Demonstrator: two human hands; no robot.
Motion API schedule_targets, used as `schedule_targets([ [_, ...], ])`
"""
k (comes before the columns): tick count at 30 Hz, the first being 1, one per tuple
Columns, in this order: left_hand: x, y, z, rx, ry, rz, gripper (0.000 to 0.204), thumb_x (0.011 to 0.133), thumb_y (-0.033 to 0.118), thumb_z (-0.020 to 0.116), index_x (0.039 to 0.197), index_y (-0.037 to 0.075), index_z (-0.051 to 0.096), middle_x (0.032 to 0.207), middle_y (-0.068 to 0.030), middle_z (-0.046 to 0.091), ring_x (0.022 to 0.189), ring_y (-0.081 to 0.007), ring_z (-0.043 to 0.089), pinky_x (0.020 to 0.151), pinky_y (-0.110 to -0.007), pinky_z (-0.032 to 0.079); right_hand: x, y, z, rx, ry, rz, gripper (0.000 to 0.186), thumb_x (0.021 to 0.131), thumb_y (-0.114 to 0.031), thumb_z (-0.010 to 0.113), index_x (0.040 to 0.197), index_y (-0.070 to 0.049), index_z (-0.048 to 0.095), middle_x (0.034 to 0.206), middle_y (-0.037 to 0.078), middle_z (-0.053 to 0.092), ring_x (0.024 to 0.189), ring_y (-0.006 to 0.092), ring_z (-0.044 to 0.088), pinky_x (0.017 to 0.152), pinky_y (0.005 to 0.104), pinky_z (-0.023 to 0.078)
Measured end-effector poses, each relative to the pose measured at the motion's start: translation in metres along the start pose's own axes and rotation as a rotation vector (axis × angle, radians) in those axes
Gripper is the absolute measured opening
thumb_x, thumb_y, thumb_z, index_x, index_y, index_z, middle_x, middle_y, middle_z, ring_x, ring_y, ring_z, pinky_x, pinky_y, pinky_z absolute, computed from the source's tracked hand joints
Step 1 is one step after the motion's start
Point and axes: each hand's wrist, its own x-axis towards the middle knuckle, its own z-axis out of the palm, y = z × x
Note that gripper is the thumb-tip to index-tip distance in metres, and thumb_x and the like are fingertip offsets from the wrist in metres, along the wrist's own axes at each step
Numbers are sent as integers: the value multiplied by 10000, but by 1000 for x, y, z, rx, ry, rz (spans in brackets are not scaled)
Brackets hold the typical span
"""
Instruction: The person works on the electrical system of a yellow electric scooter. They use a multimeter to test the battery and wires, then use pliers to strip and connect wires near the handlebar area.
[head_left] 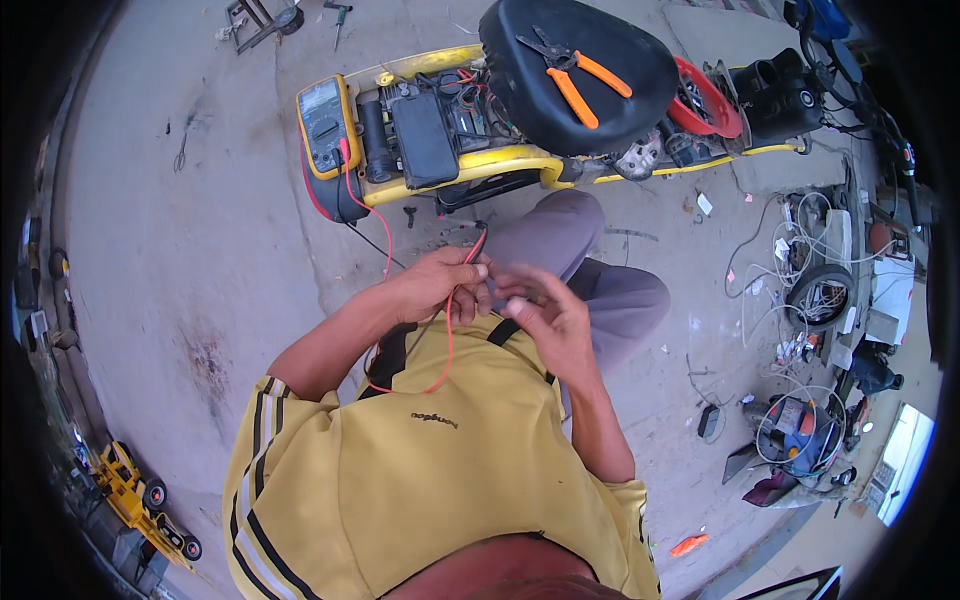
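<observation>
My left hand (438, 284) is closed around the test leads, gripping a red lead (449, 350) and a dark one together, with probe ends sticking up past the fingers. Close beside it, my right hand (562, 326) has its fingers apart and slightly blurred; nothing shows in it. Both leads run to a yellow multimeter (326, 126) resting on the rear of a yellow-framed scooter (505, 157). Next to the meter are a black cylinder (376, 142) and a dark rectangular block (425, 138), with exposed wiring beyond.
Orange-handled pliers (575, 84) lie on the black seat (635, 60). A red bowl (702, 98) of parts sits farther right. Loose cables, a tyre (820, 297) and scraps litter the right floor. A yellow toy vehicle (135, 492) stands lower left, a screwdriver (340, 18) far off.
</observation>
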Motion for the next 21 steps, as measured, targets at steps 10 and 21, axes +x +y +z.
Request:
schedule_targets([
  [10, -37, 8, 40, 1284, -408, 131, 268, 1099, 267, 451, 1209, 61, 581, 1030, -191, 695, 1028, -412, 666, 917, -500, 503, 46, 94, -8, 930, 316, 615, 406, 1089, -310, 560, 1264, 53, 612, 794, 103, 625, 673, 138, 570, 550, 238, 463],
  [21, -28, 30, -5, 747, 313, 631, 360, 1041, 259, 658, 1288, 0, 618, 1037, -126, 711, 914, -232, 694, 804, -371, 553, 62, 0, -11, 281, 140, 185, 364, 1001, -87, 699, 1329, 11, 575, 1029, 58, 634, 695, 76, 578, 555, 233, 454],
])
